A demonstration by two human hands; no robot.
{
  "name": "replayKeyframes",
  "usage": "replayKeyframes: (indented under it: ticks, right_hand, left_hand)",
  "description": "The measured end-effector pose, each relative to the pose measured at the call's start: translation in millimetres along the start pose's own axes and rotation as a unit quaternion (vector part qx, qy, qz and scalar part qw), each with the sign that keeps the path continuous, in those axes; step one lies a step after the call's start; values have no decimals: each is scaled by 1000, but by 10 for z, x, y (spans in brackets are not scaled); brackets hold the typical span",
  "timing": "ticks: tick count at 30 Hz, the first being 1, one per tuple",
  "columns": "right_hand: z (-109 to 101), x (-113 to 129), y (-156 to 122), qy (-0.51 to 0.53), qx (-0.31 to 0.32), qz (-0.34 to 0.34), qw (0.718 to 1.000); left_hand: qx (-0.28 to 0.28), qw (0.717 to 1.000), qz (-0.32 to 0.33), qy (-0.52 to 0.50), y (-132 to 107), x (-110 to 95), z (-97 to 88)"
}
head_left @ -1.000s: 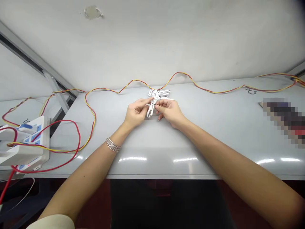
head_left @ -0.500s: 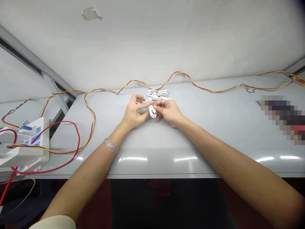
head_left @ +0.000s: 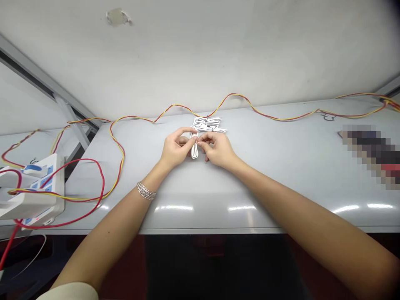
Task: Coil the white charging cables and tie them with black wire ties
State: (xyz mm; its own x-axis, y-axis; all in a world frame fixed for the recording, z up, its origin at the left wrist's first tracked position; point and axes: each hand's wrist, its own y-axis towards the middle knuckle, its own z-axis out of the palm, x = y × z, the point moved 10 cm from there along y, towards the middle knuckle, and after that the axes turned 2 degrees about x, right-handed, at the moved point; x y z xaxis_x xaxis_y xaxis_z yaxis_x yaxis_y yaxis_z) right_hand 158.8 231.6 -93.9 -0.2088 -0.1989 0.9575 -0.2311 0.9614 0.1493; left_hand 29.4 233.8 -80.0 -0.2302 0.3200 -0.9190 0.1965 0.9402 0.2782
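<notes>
My left hand (head_left: 177,146) grips a coiled white cable (head_left: 194,152) between thumb and fingers, its loops hanging down upright. At the middle of that coil, my right hand (head_left: 217,148) has thumb and index finger pinched together. Whatever lies between those fingertips is too small to tell. Just behind the hands, bundled white cables (head_left: 208,124) lie on the grey table (head_left: 265,175), with thin black ties around them.
Along the wall runs a red and yellow twisted wire (head_left: 278,120), looping down at the left to a white power strip (head_left: 46,196). A small black wire piece (head_left: 328,118) lies at the back right. A blurred-out object (head_left: 371,152) is at the far right.
The coil has shifted slightly left and now hangs straighter. My left thumb has moved up onto it, and my right fingertips have moved left to its middle.
</notes>
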Motion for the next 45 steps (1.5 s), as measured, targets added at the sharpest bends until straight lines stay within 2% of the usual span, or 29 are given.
replayKeyframes:
  ticks: [4,8,13,18,20,22,25,29,32,40,45]
  right_hand:
    - [-67,91,1,-37,-30,-65,997]
    - [-96,60,25,-24,-39,-73,996]
    - [-117,65,27,-27,-52,-79,995]
    - [-98,111,13,-27,-56,-93,994]
    - [-84,99,18,2,-48,-72,996]
    - [-87,37,22,67,-45,-18,997]
    - [-14,-97,-5,223,-16,91,970]
    - [211,-93,-68,363,87,157,914]
    - [278,-80,-93,391,124,164,897]
    - [297,-63,-97,375,134,153,904]
    - [310,-29,-97,364,146,137,909]
  left_hand:
    - [11,1000,27,6,32,11,-11]
    - [47,994,80,60,33,-24,29]
    - [-7,990,92,106,22,-82,-61]
    - [-2,996,69,61,19,-92,-35]
    - [-17,997,55,54,26,-71,-69]
    - [-42,997,40,52,36,-34,-135]
    - [-72,997,9,-4,48,59,-233]
    - [-22,982,-54,-180,58,189,-132]
    - [20,969,-76,-236,45,168,-26]
    - [93,965,-106,-223,-6,149,123]
    - [125,951,-107,-260,-51,100,222]
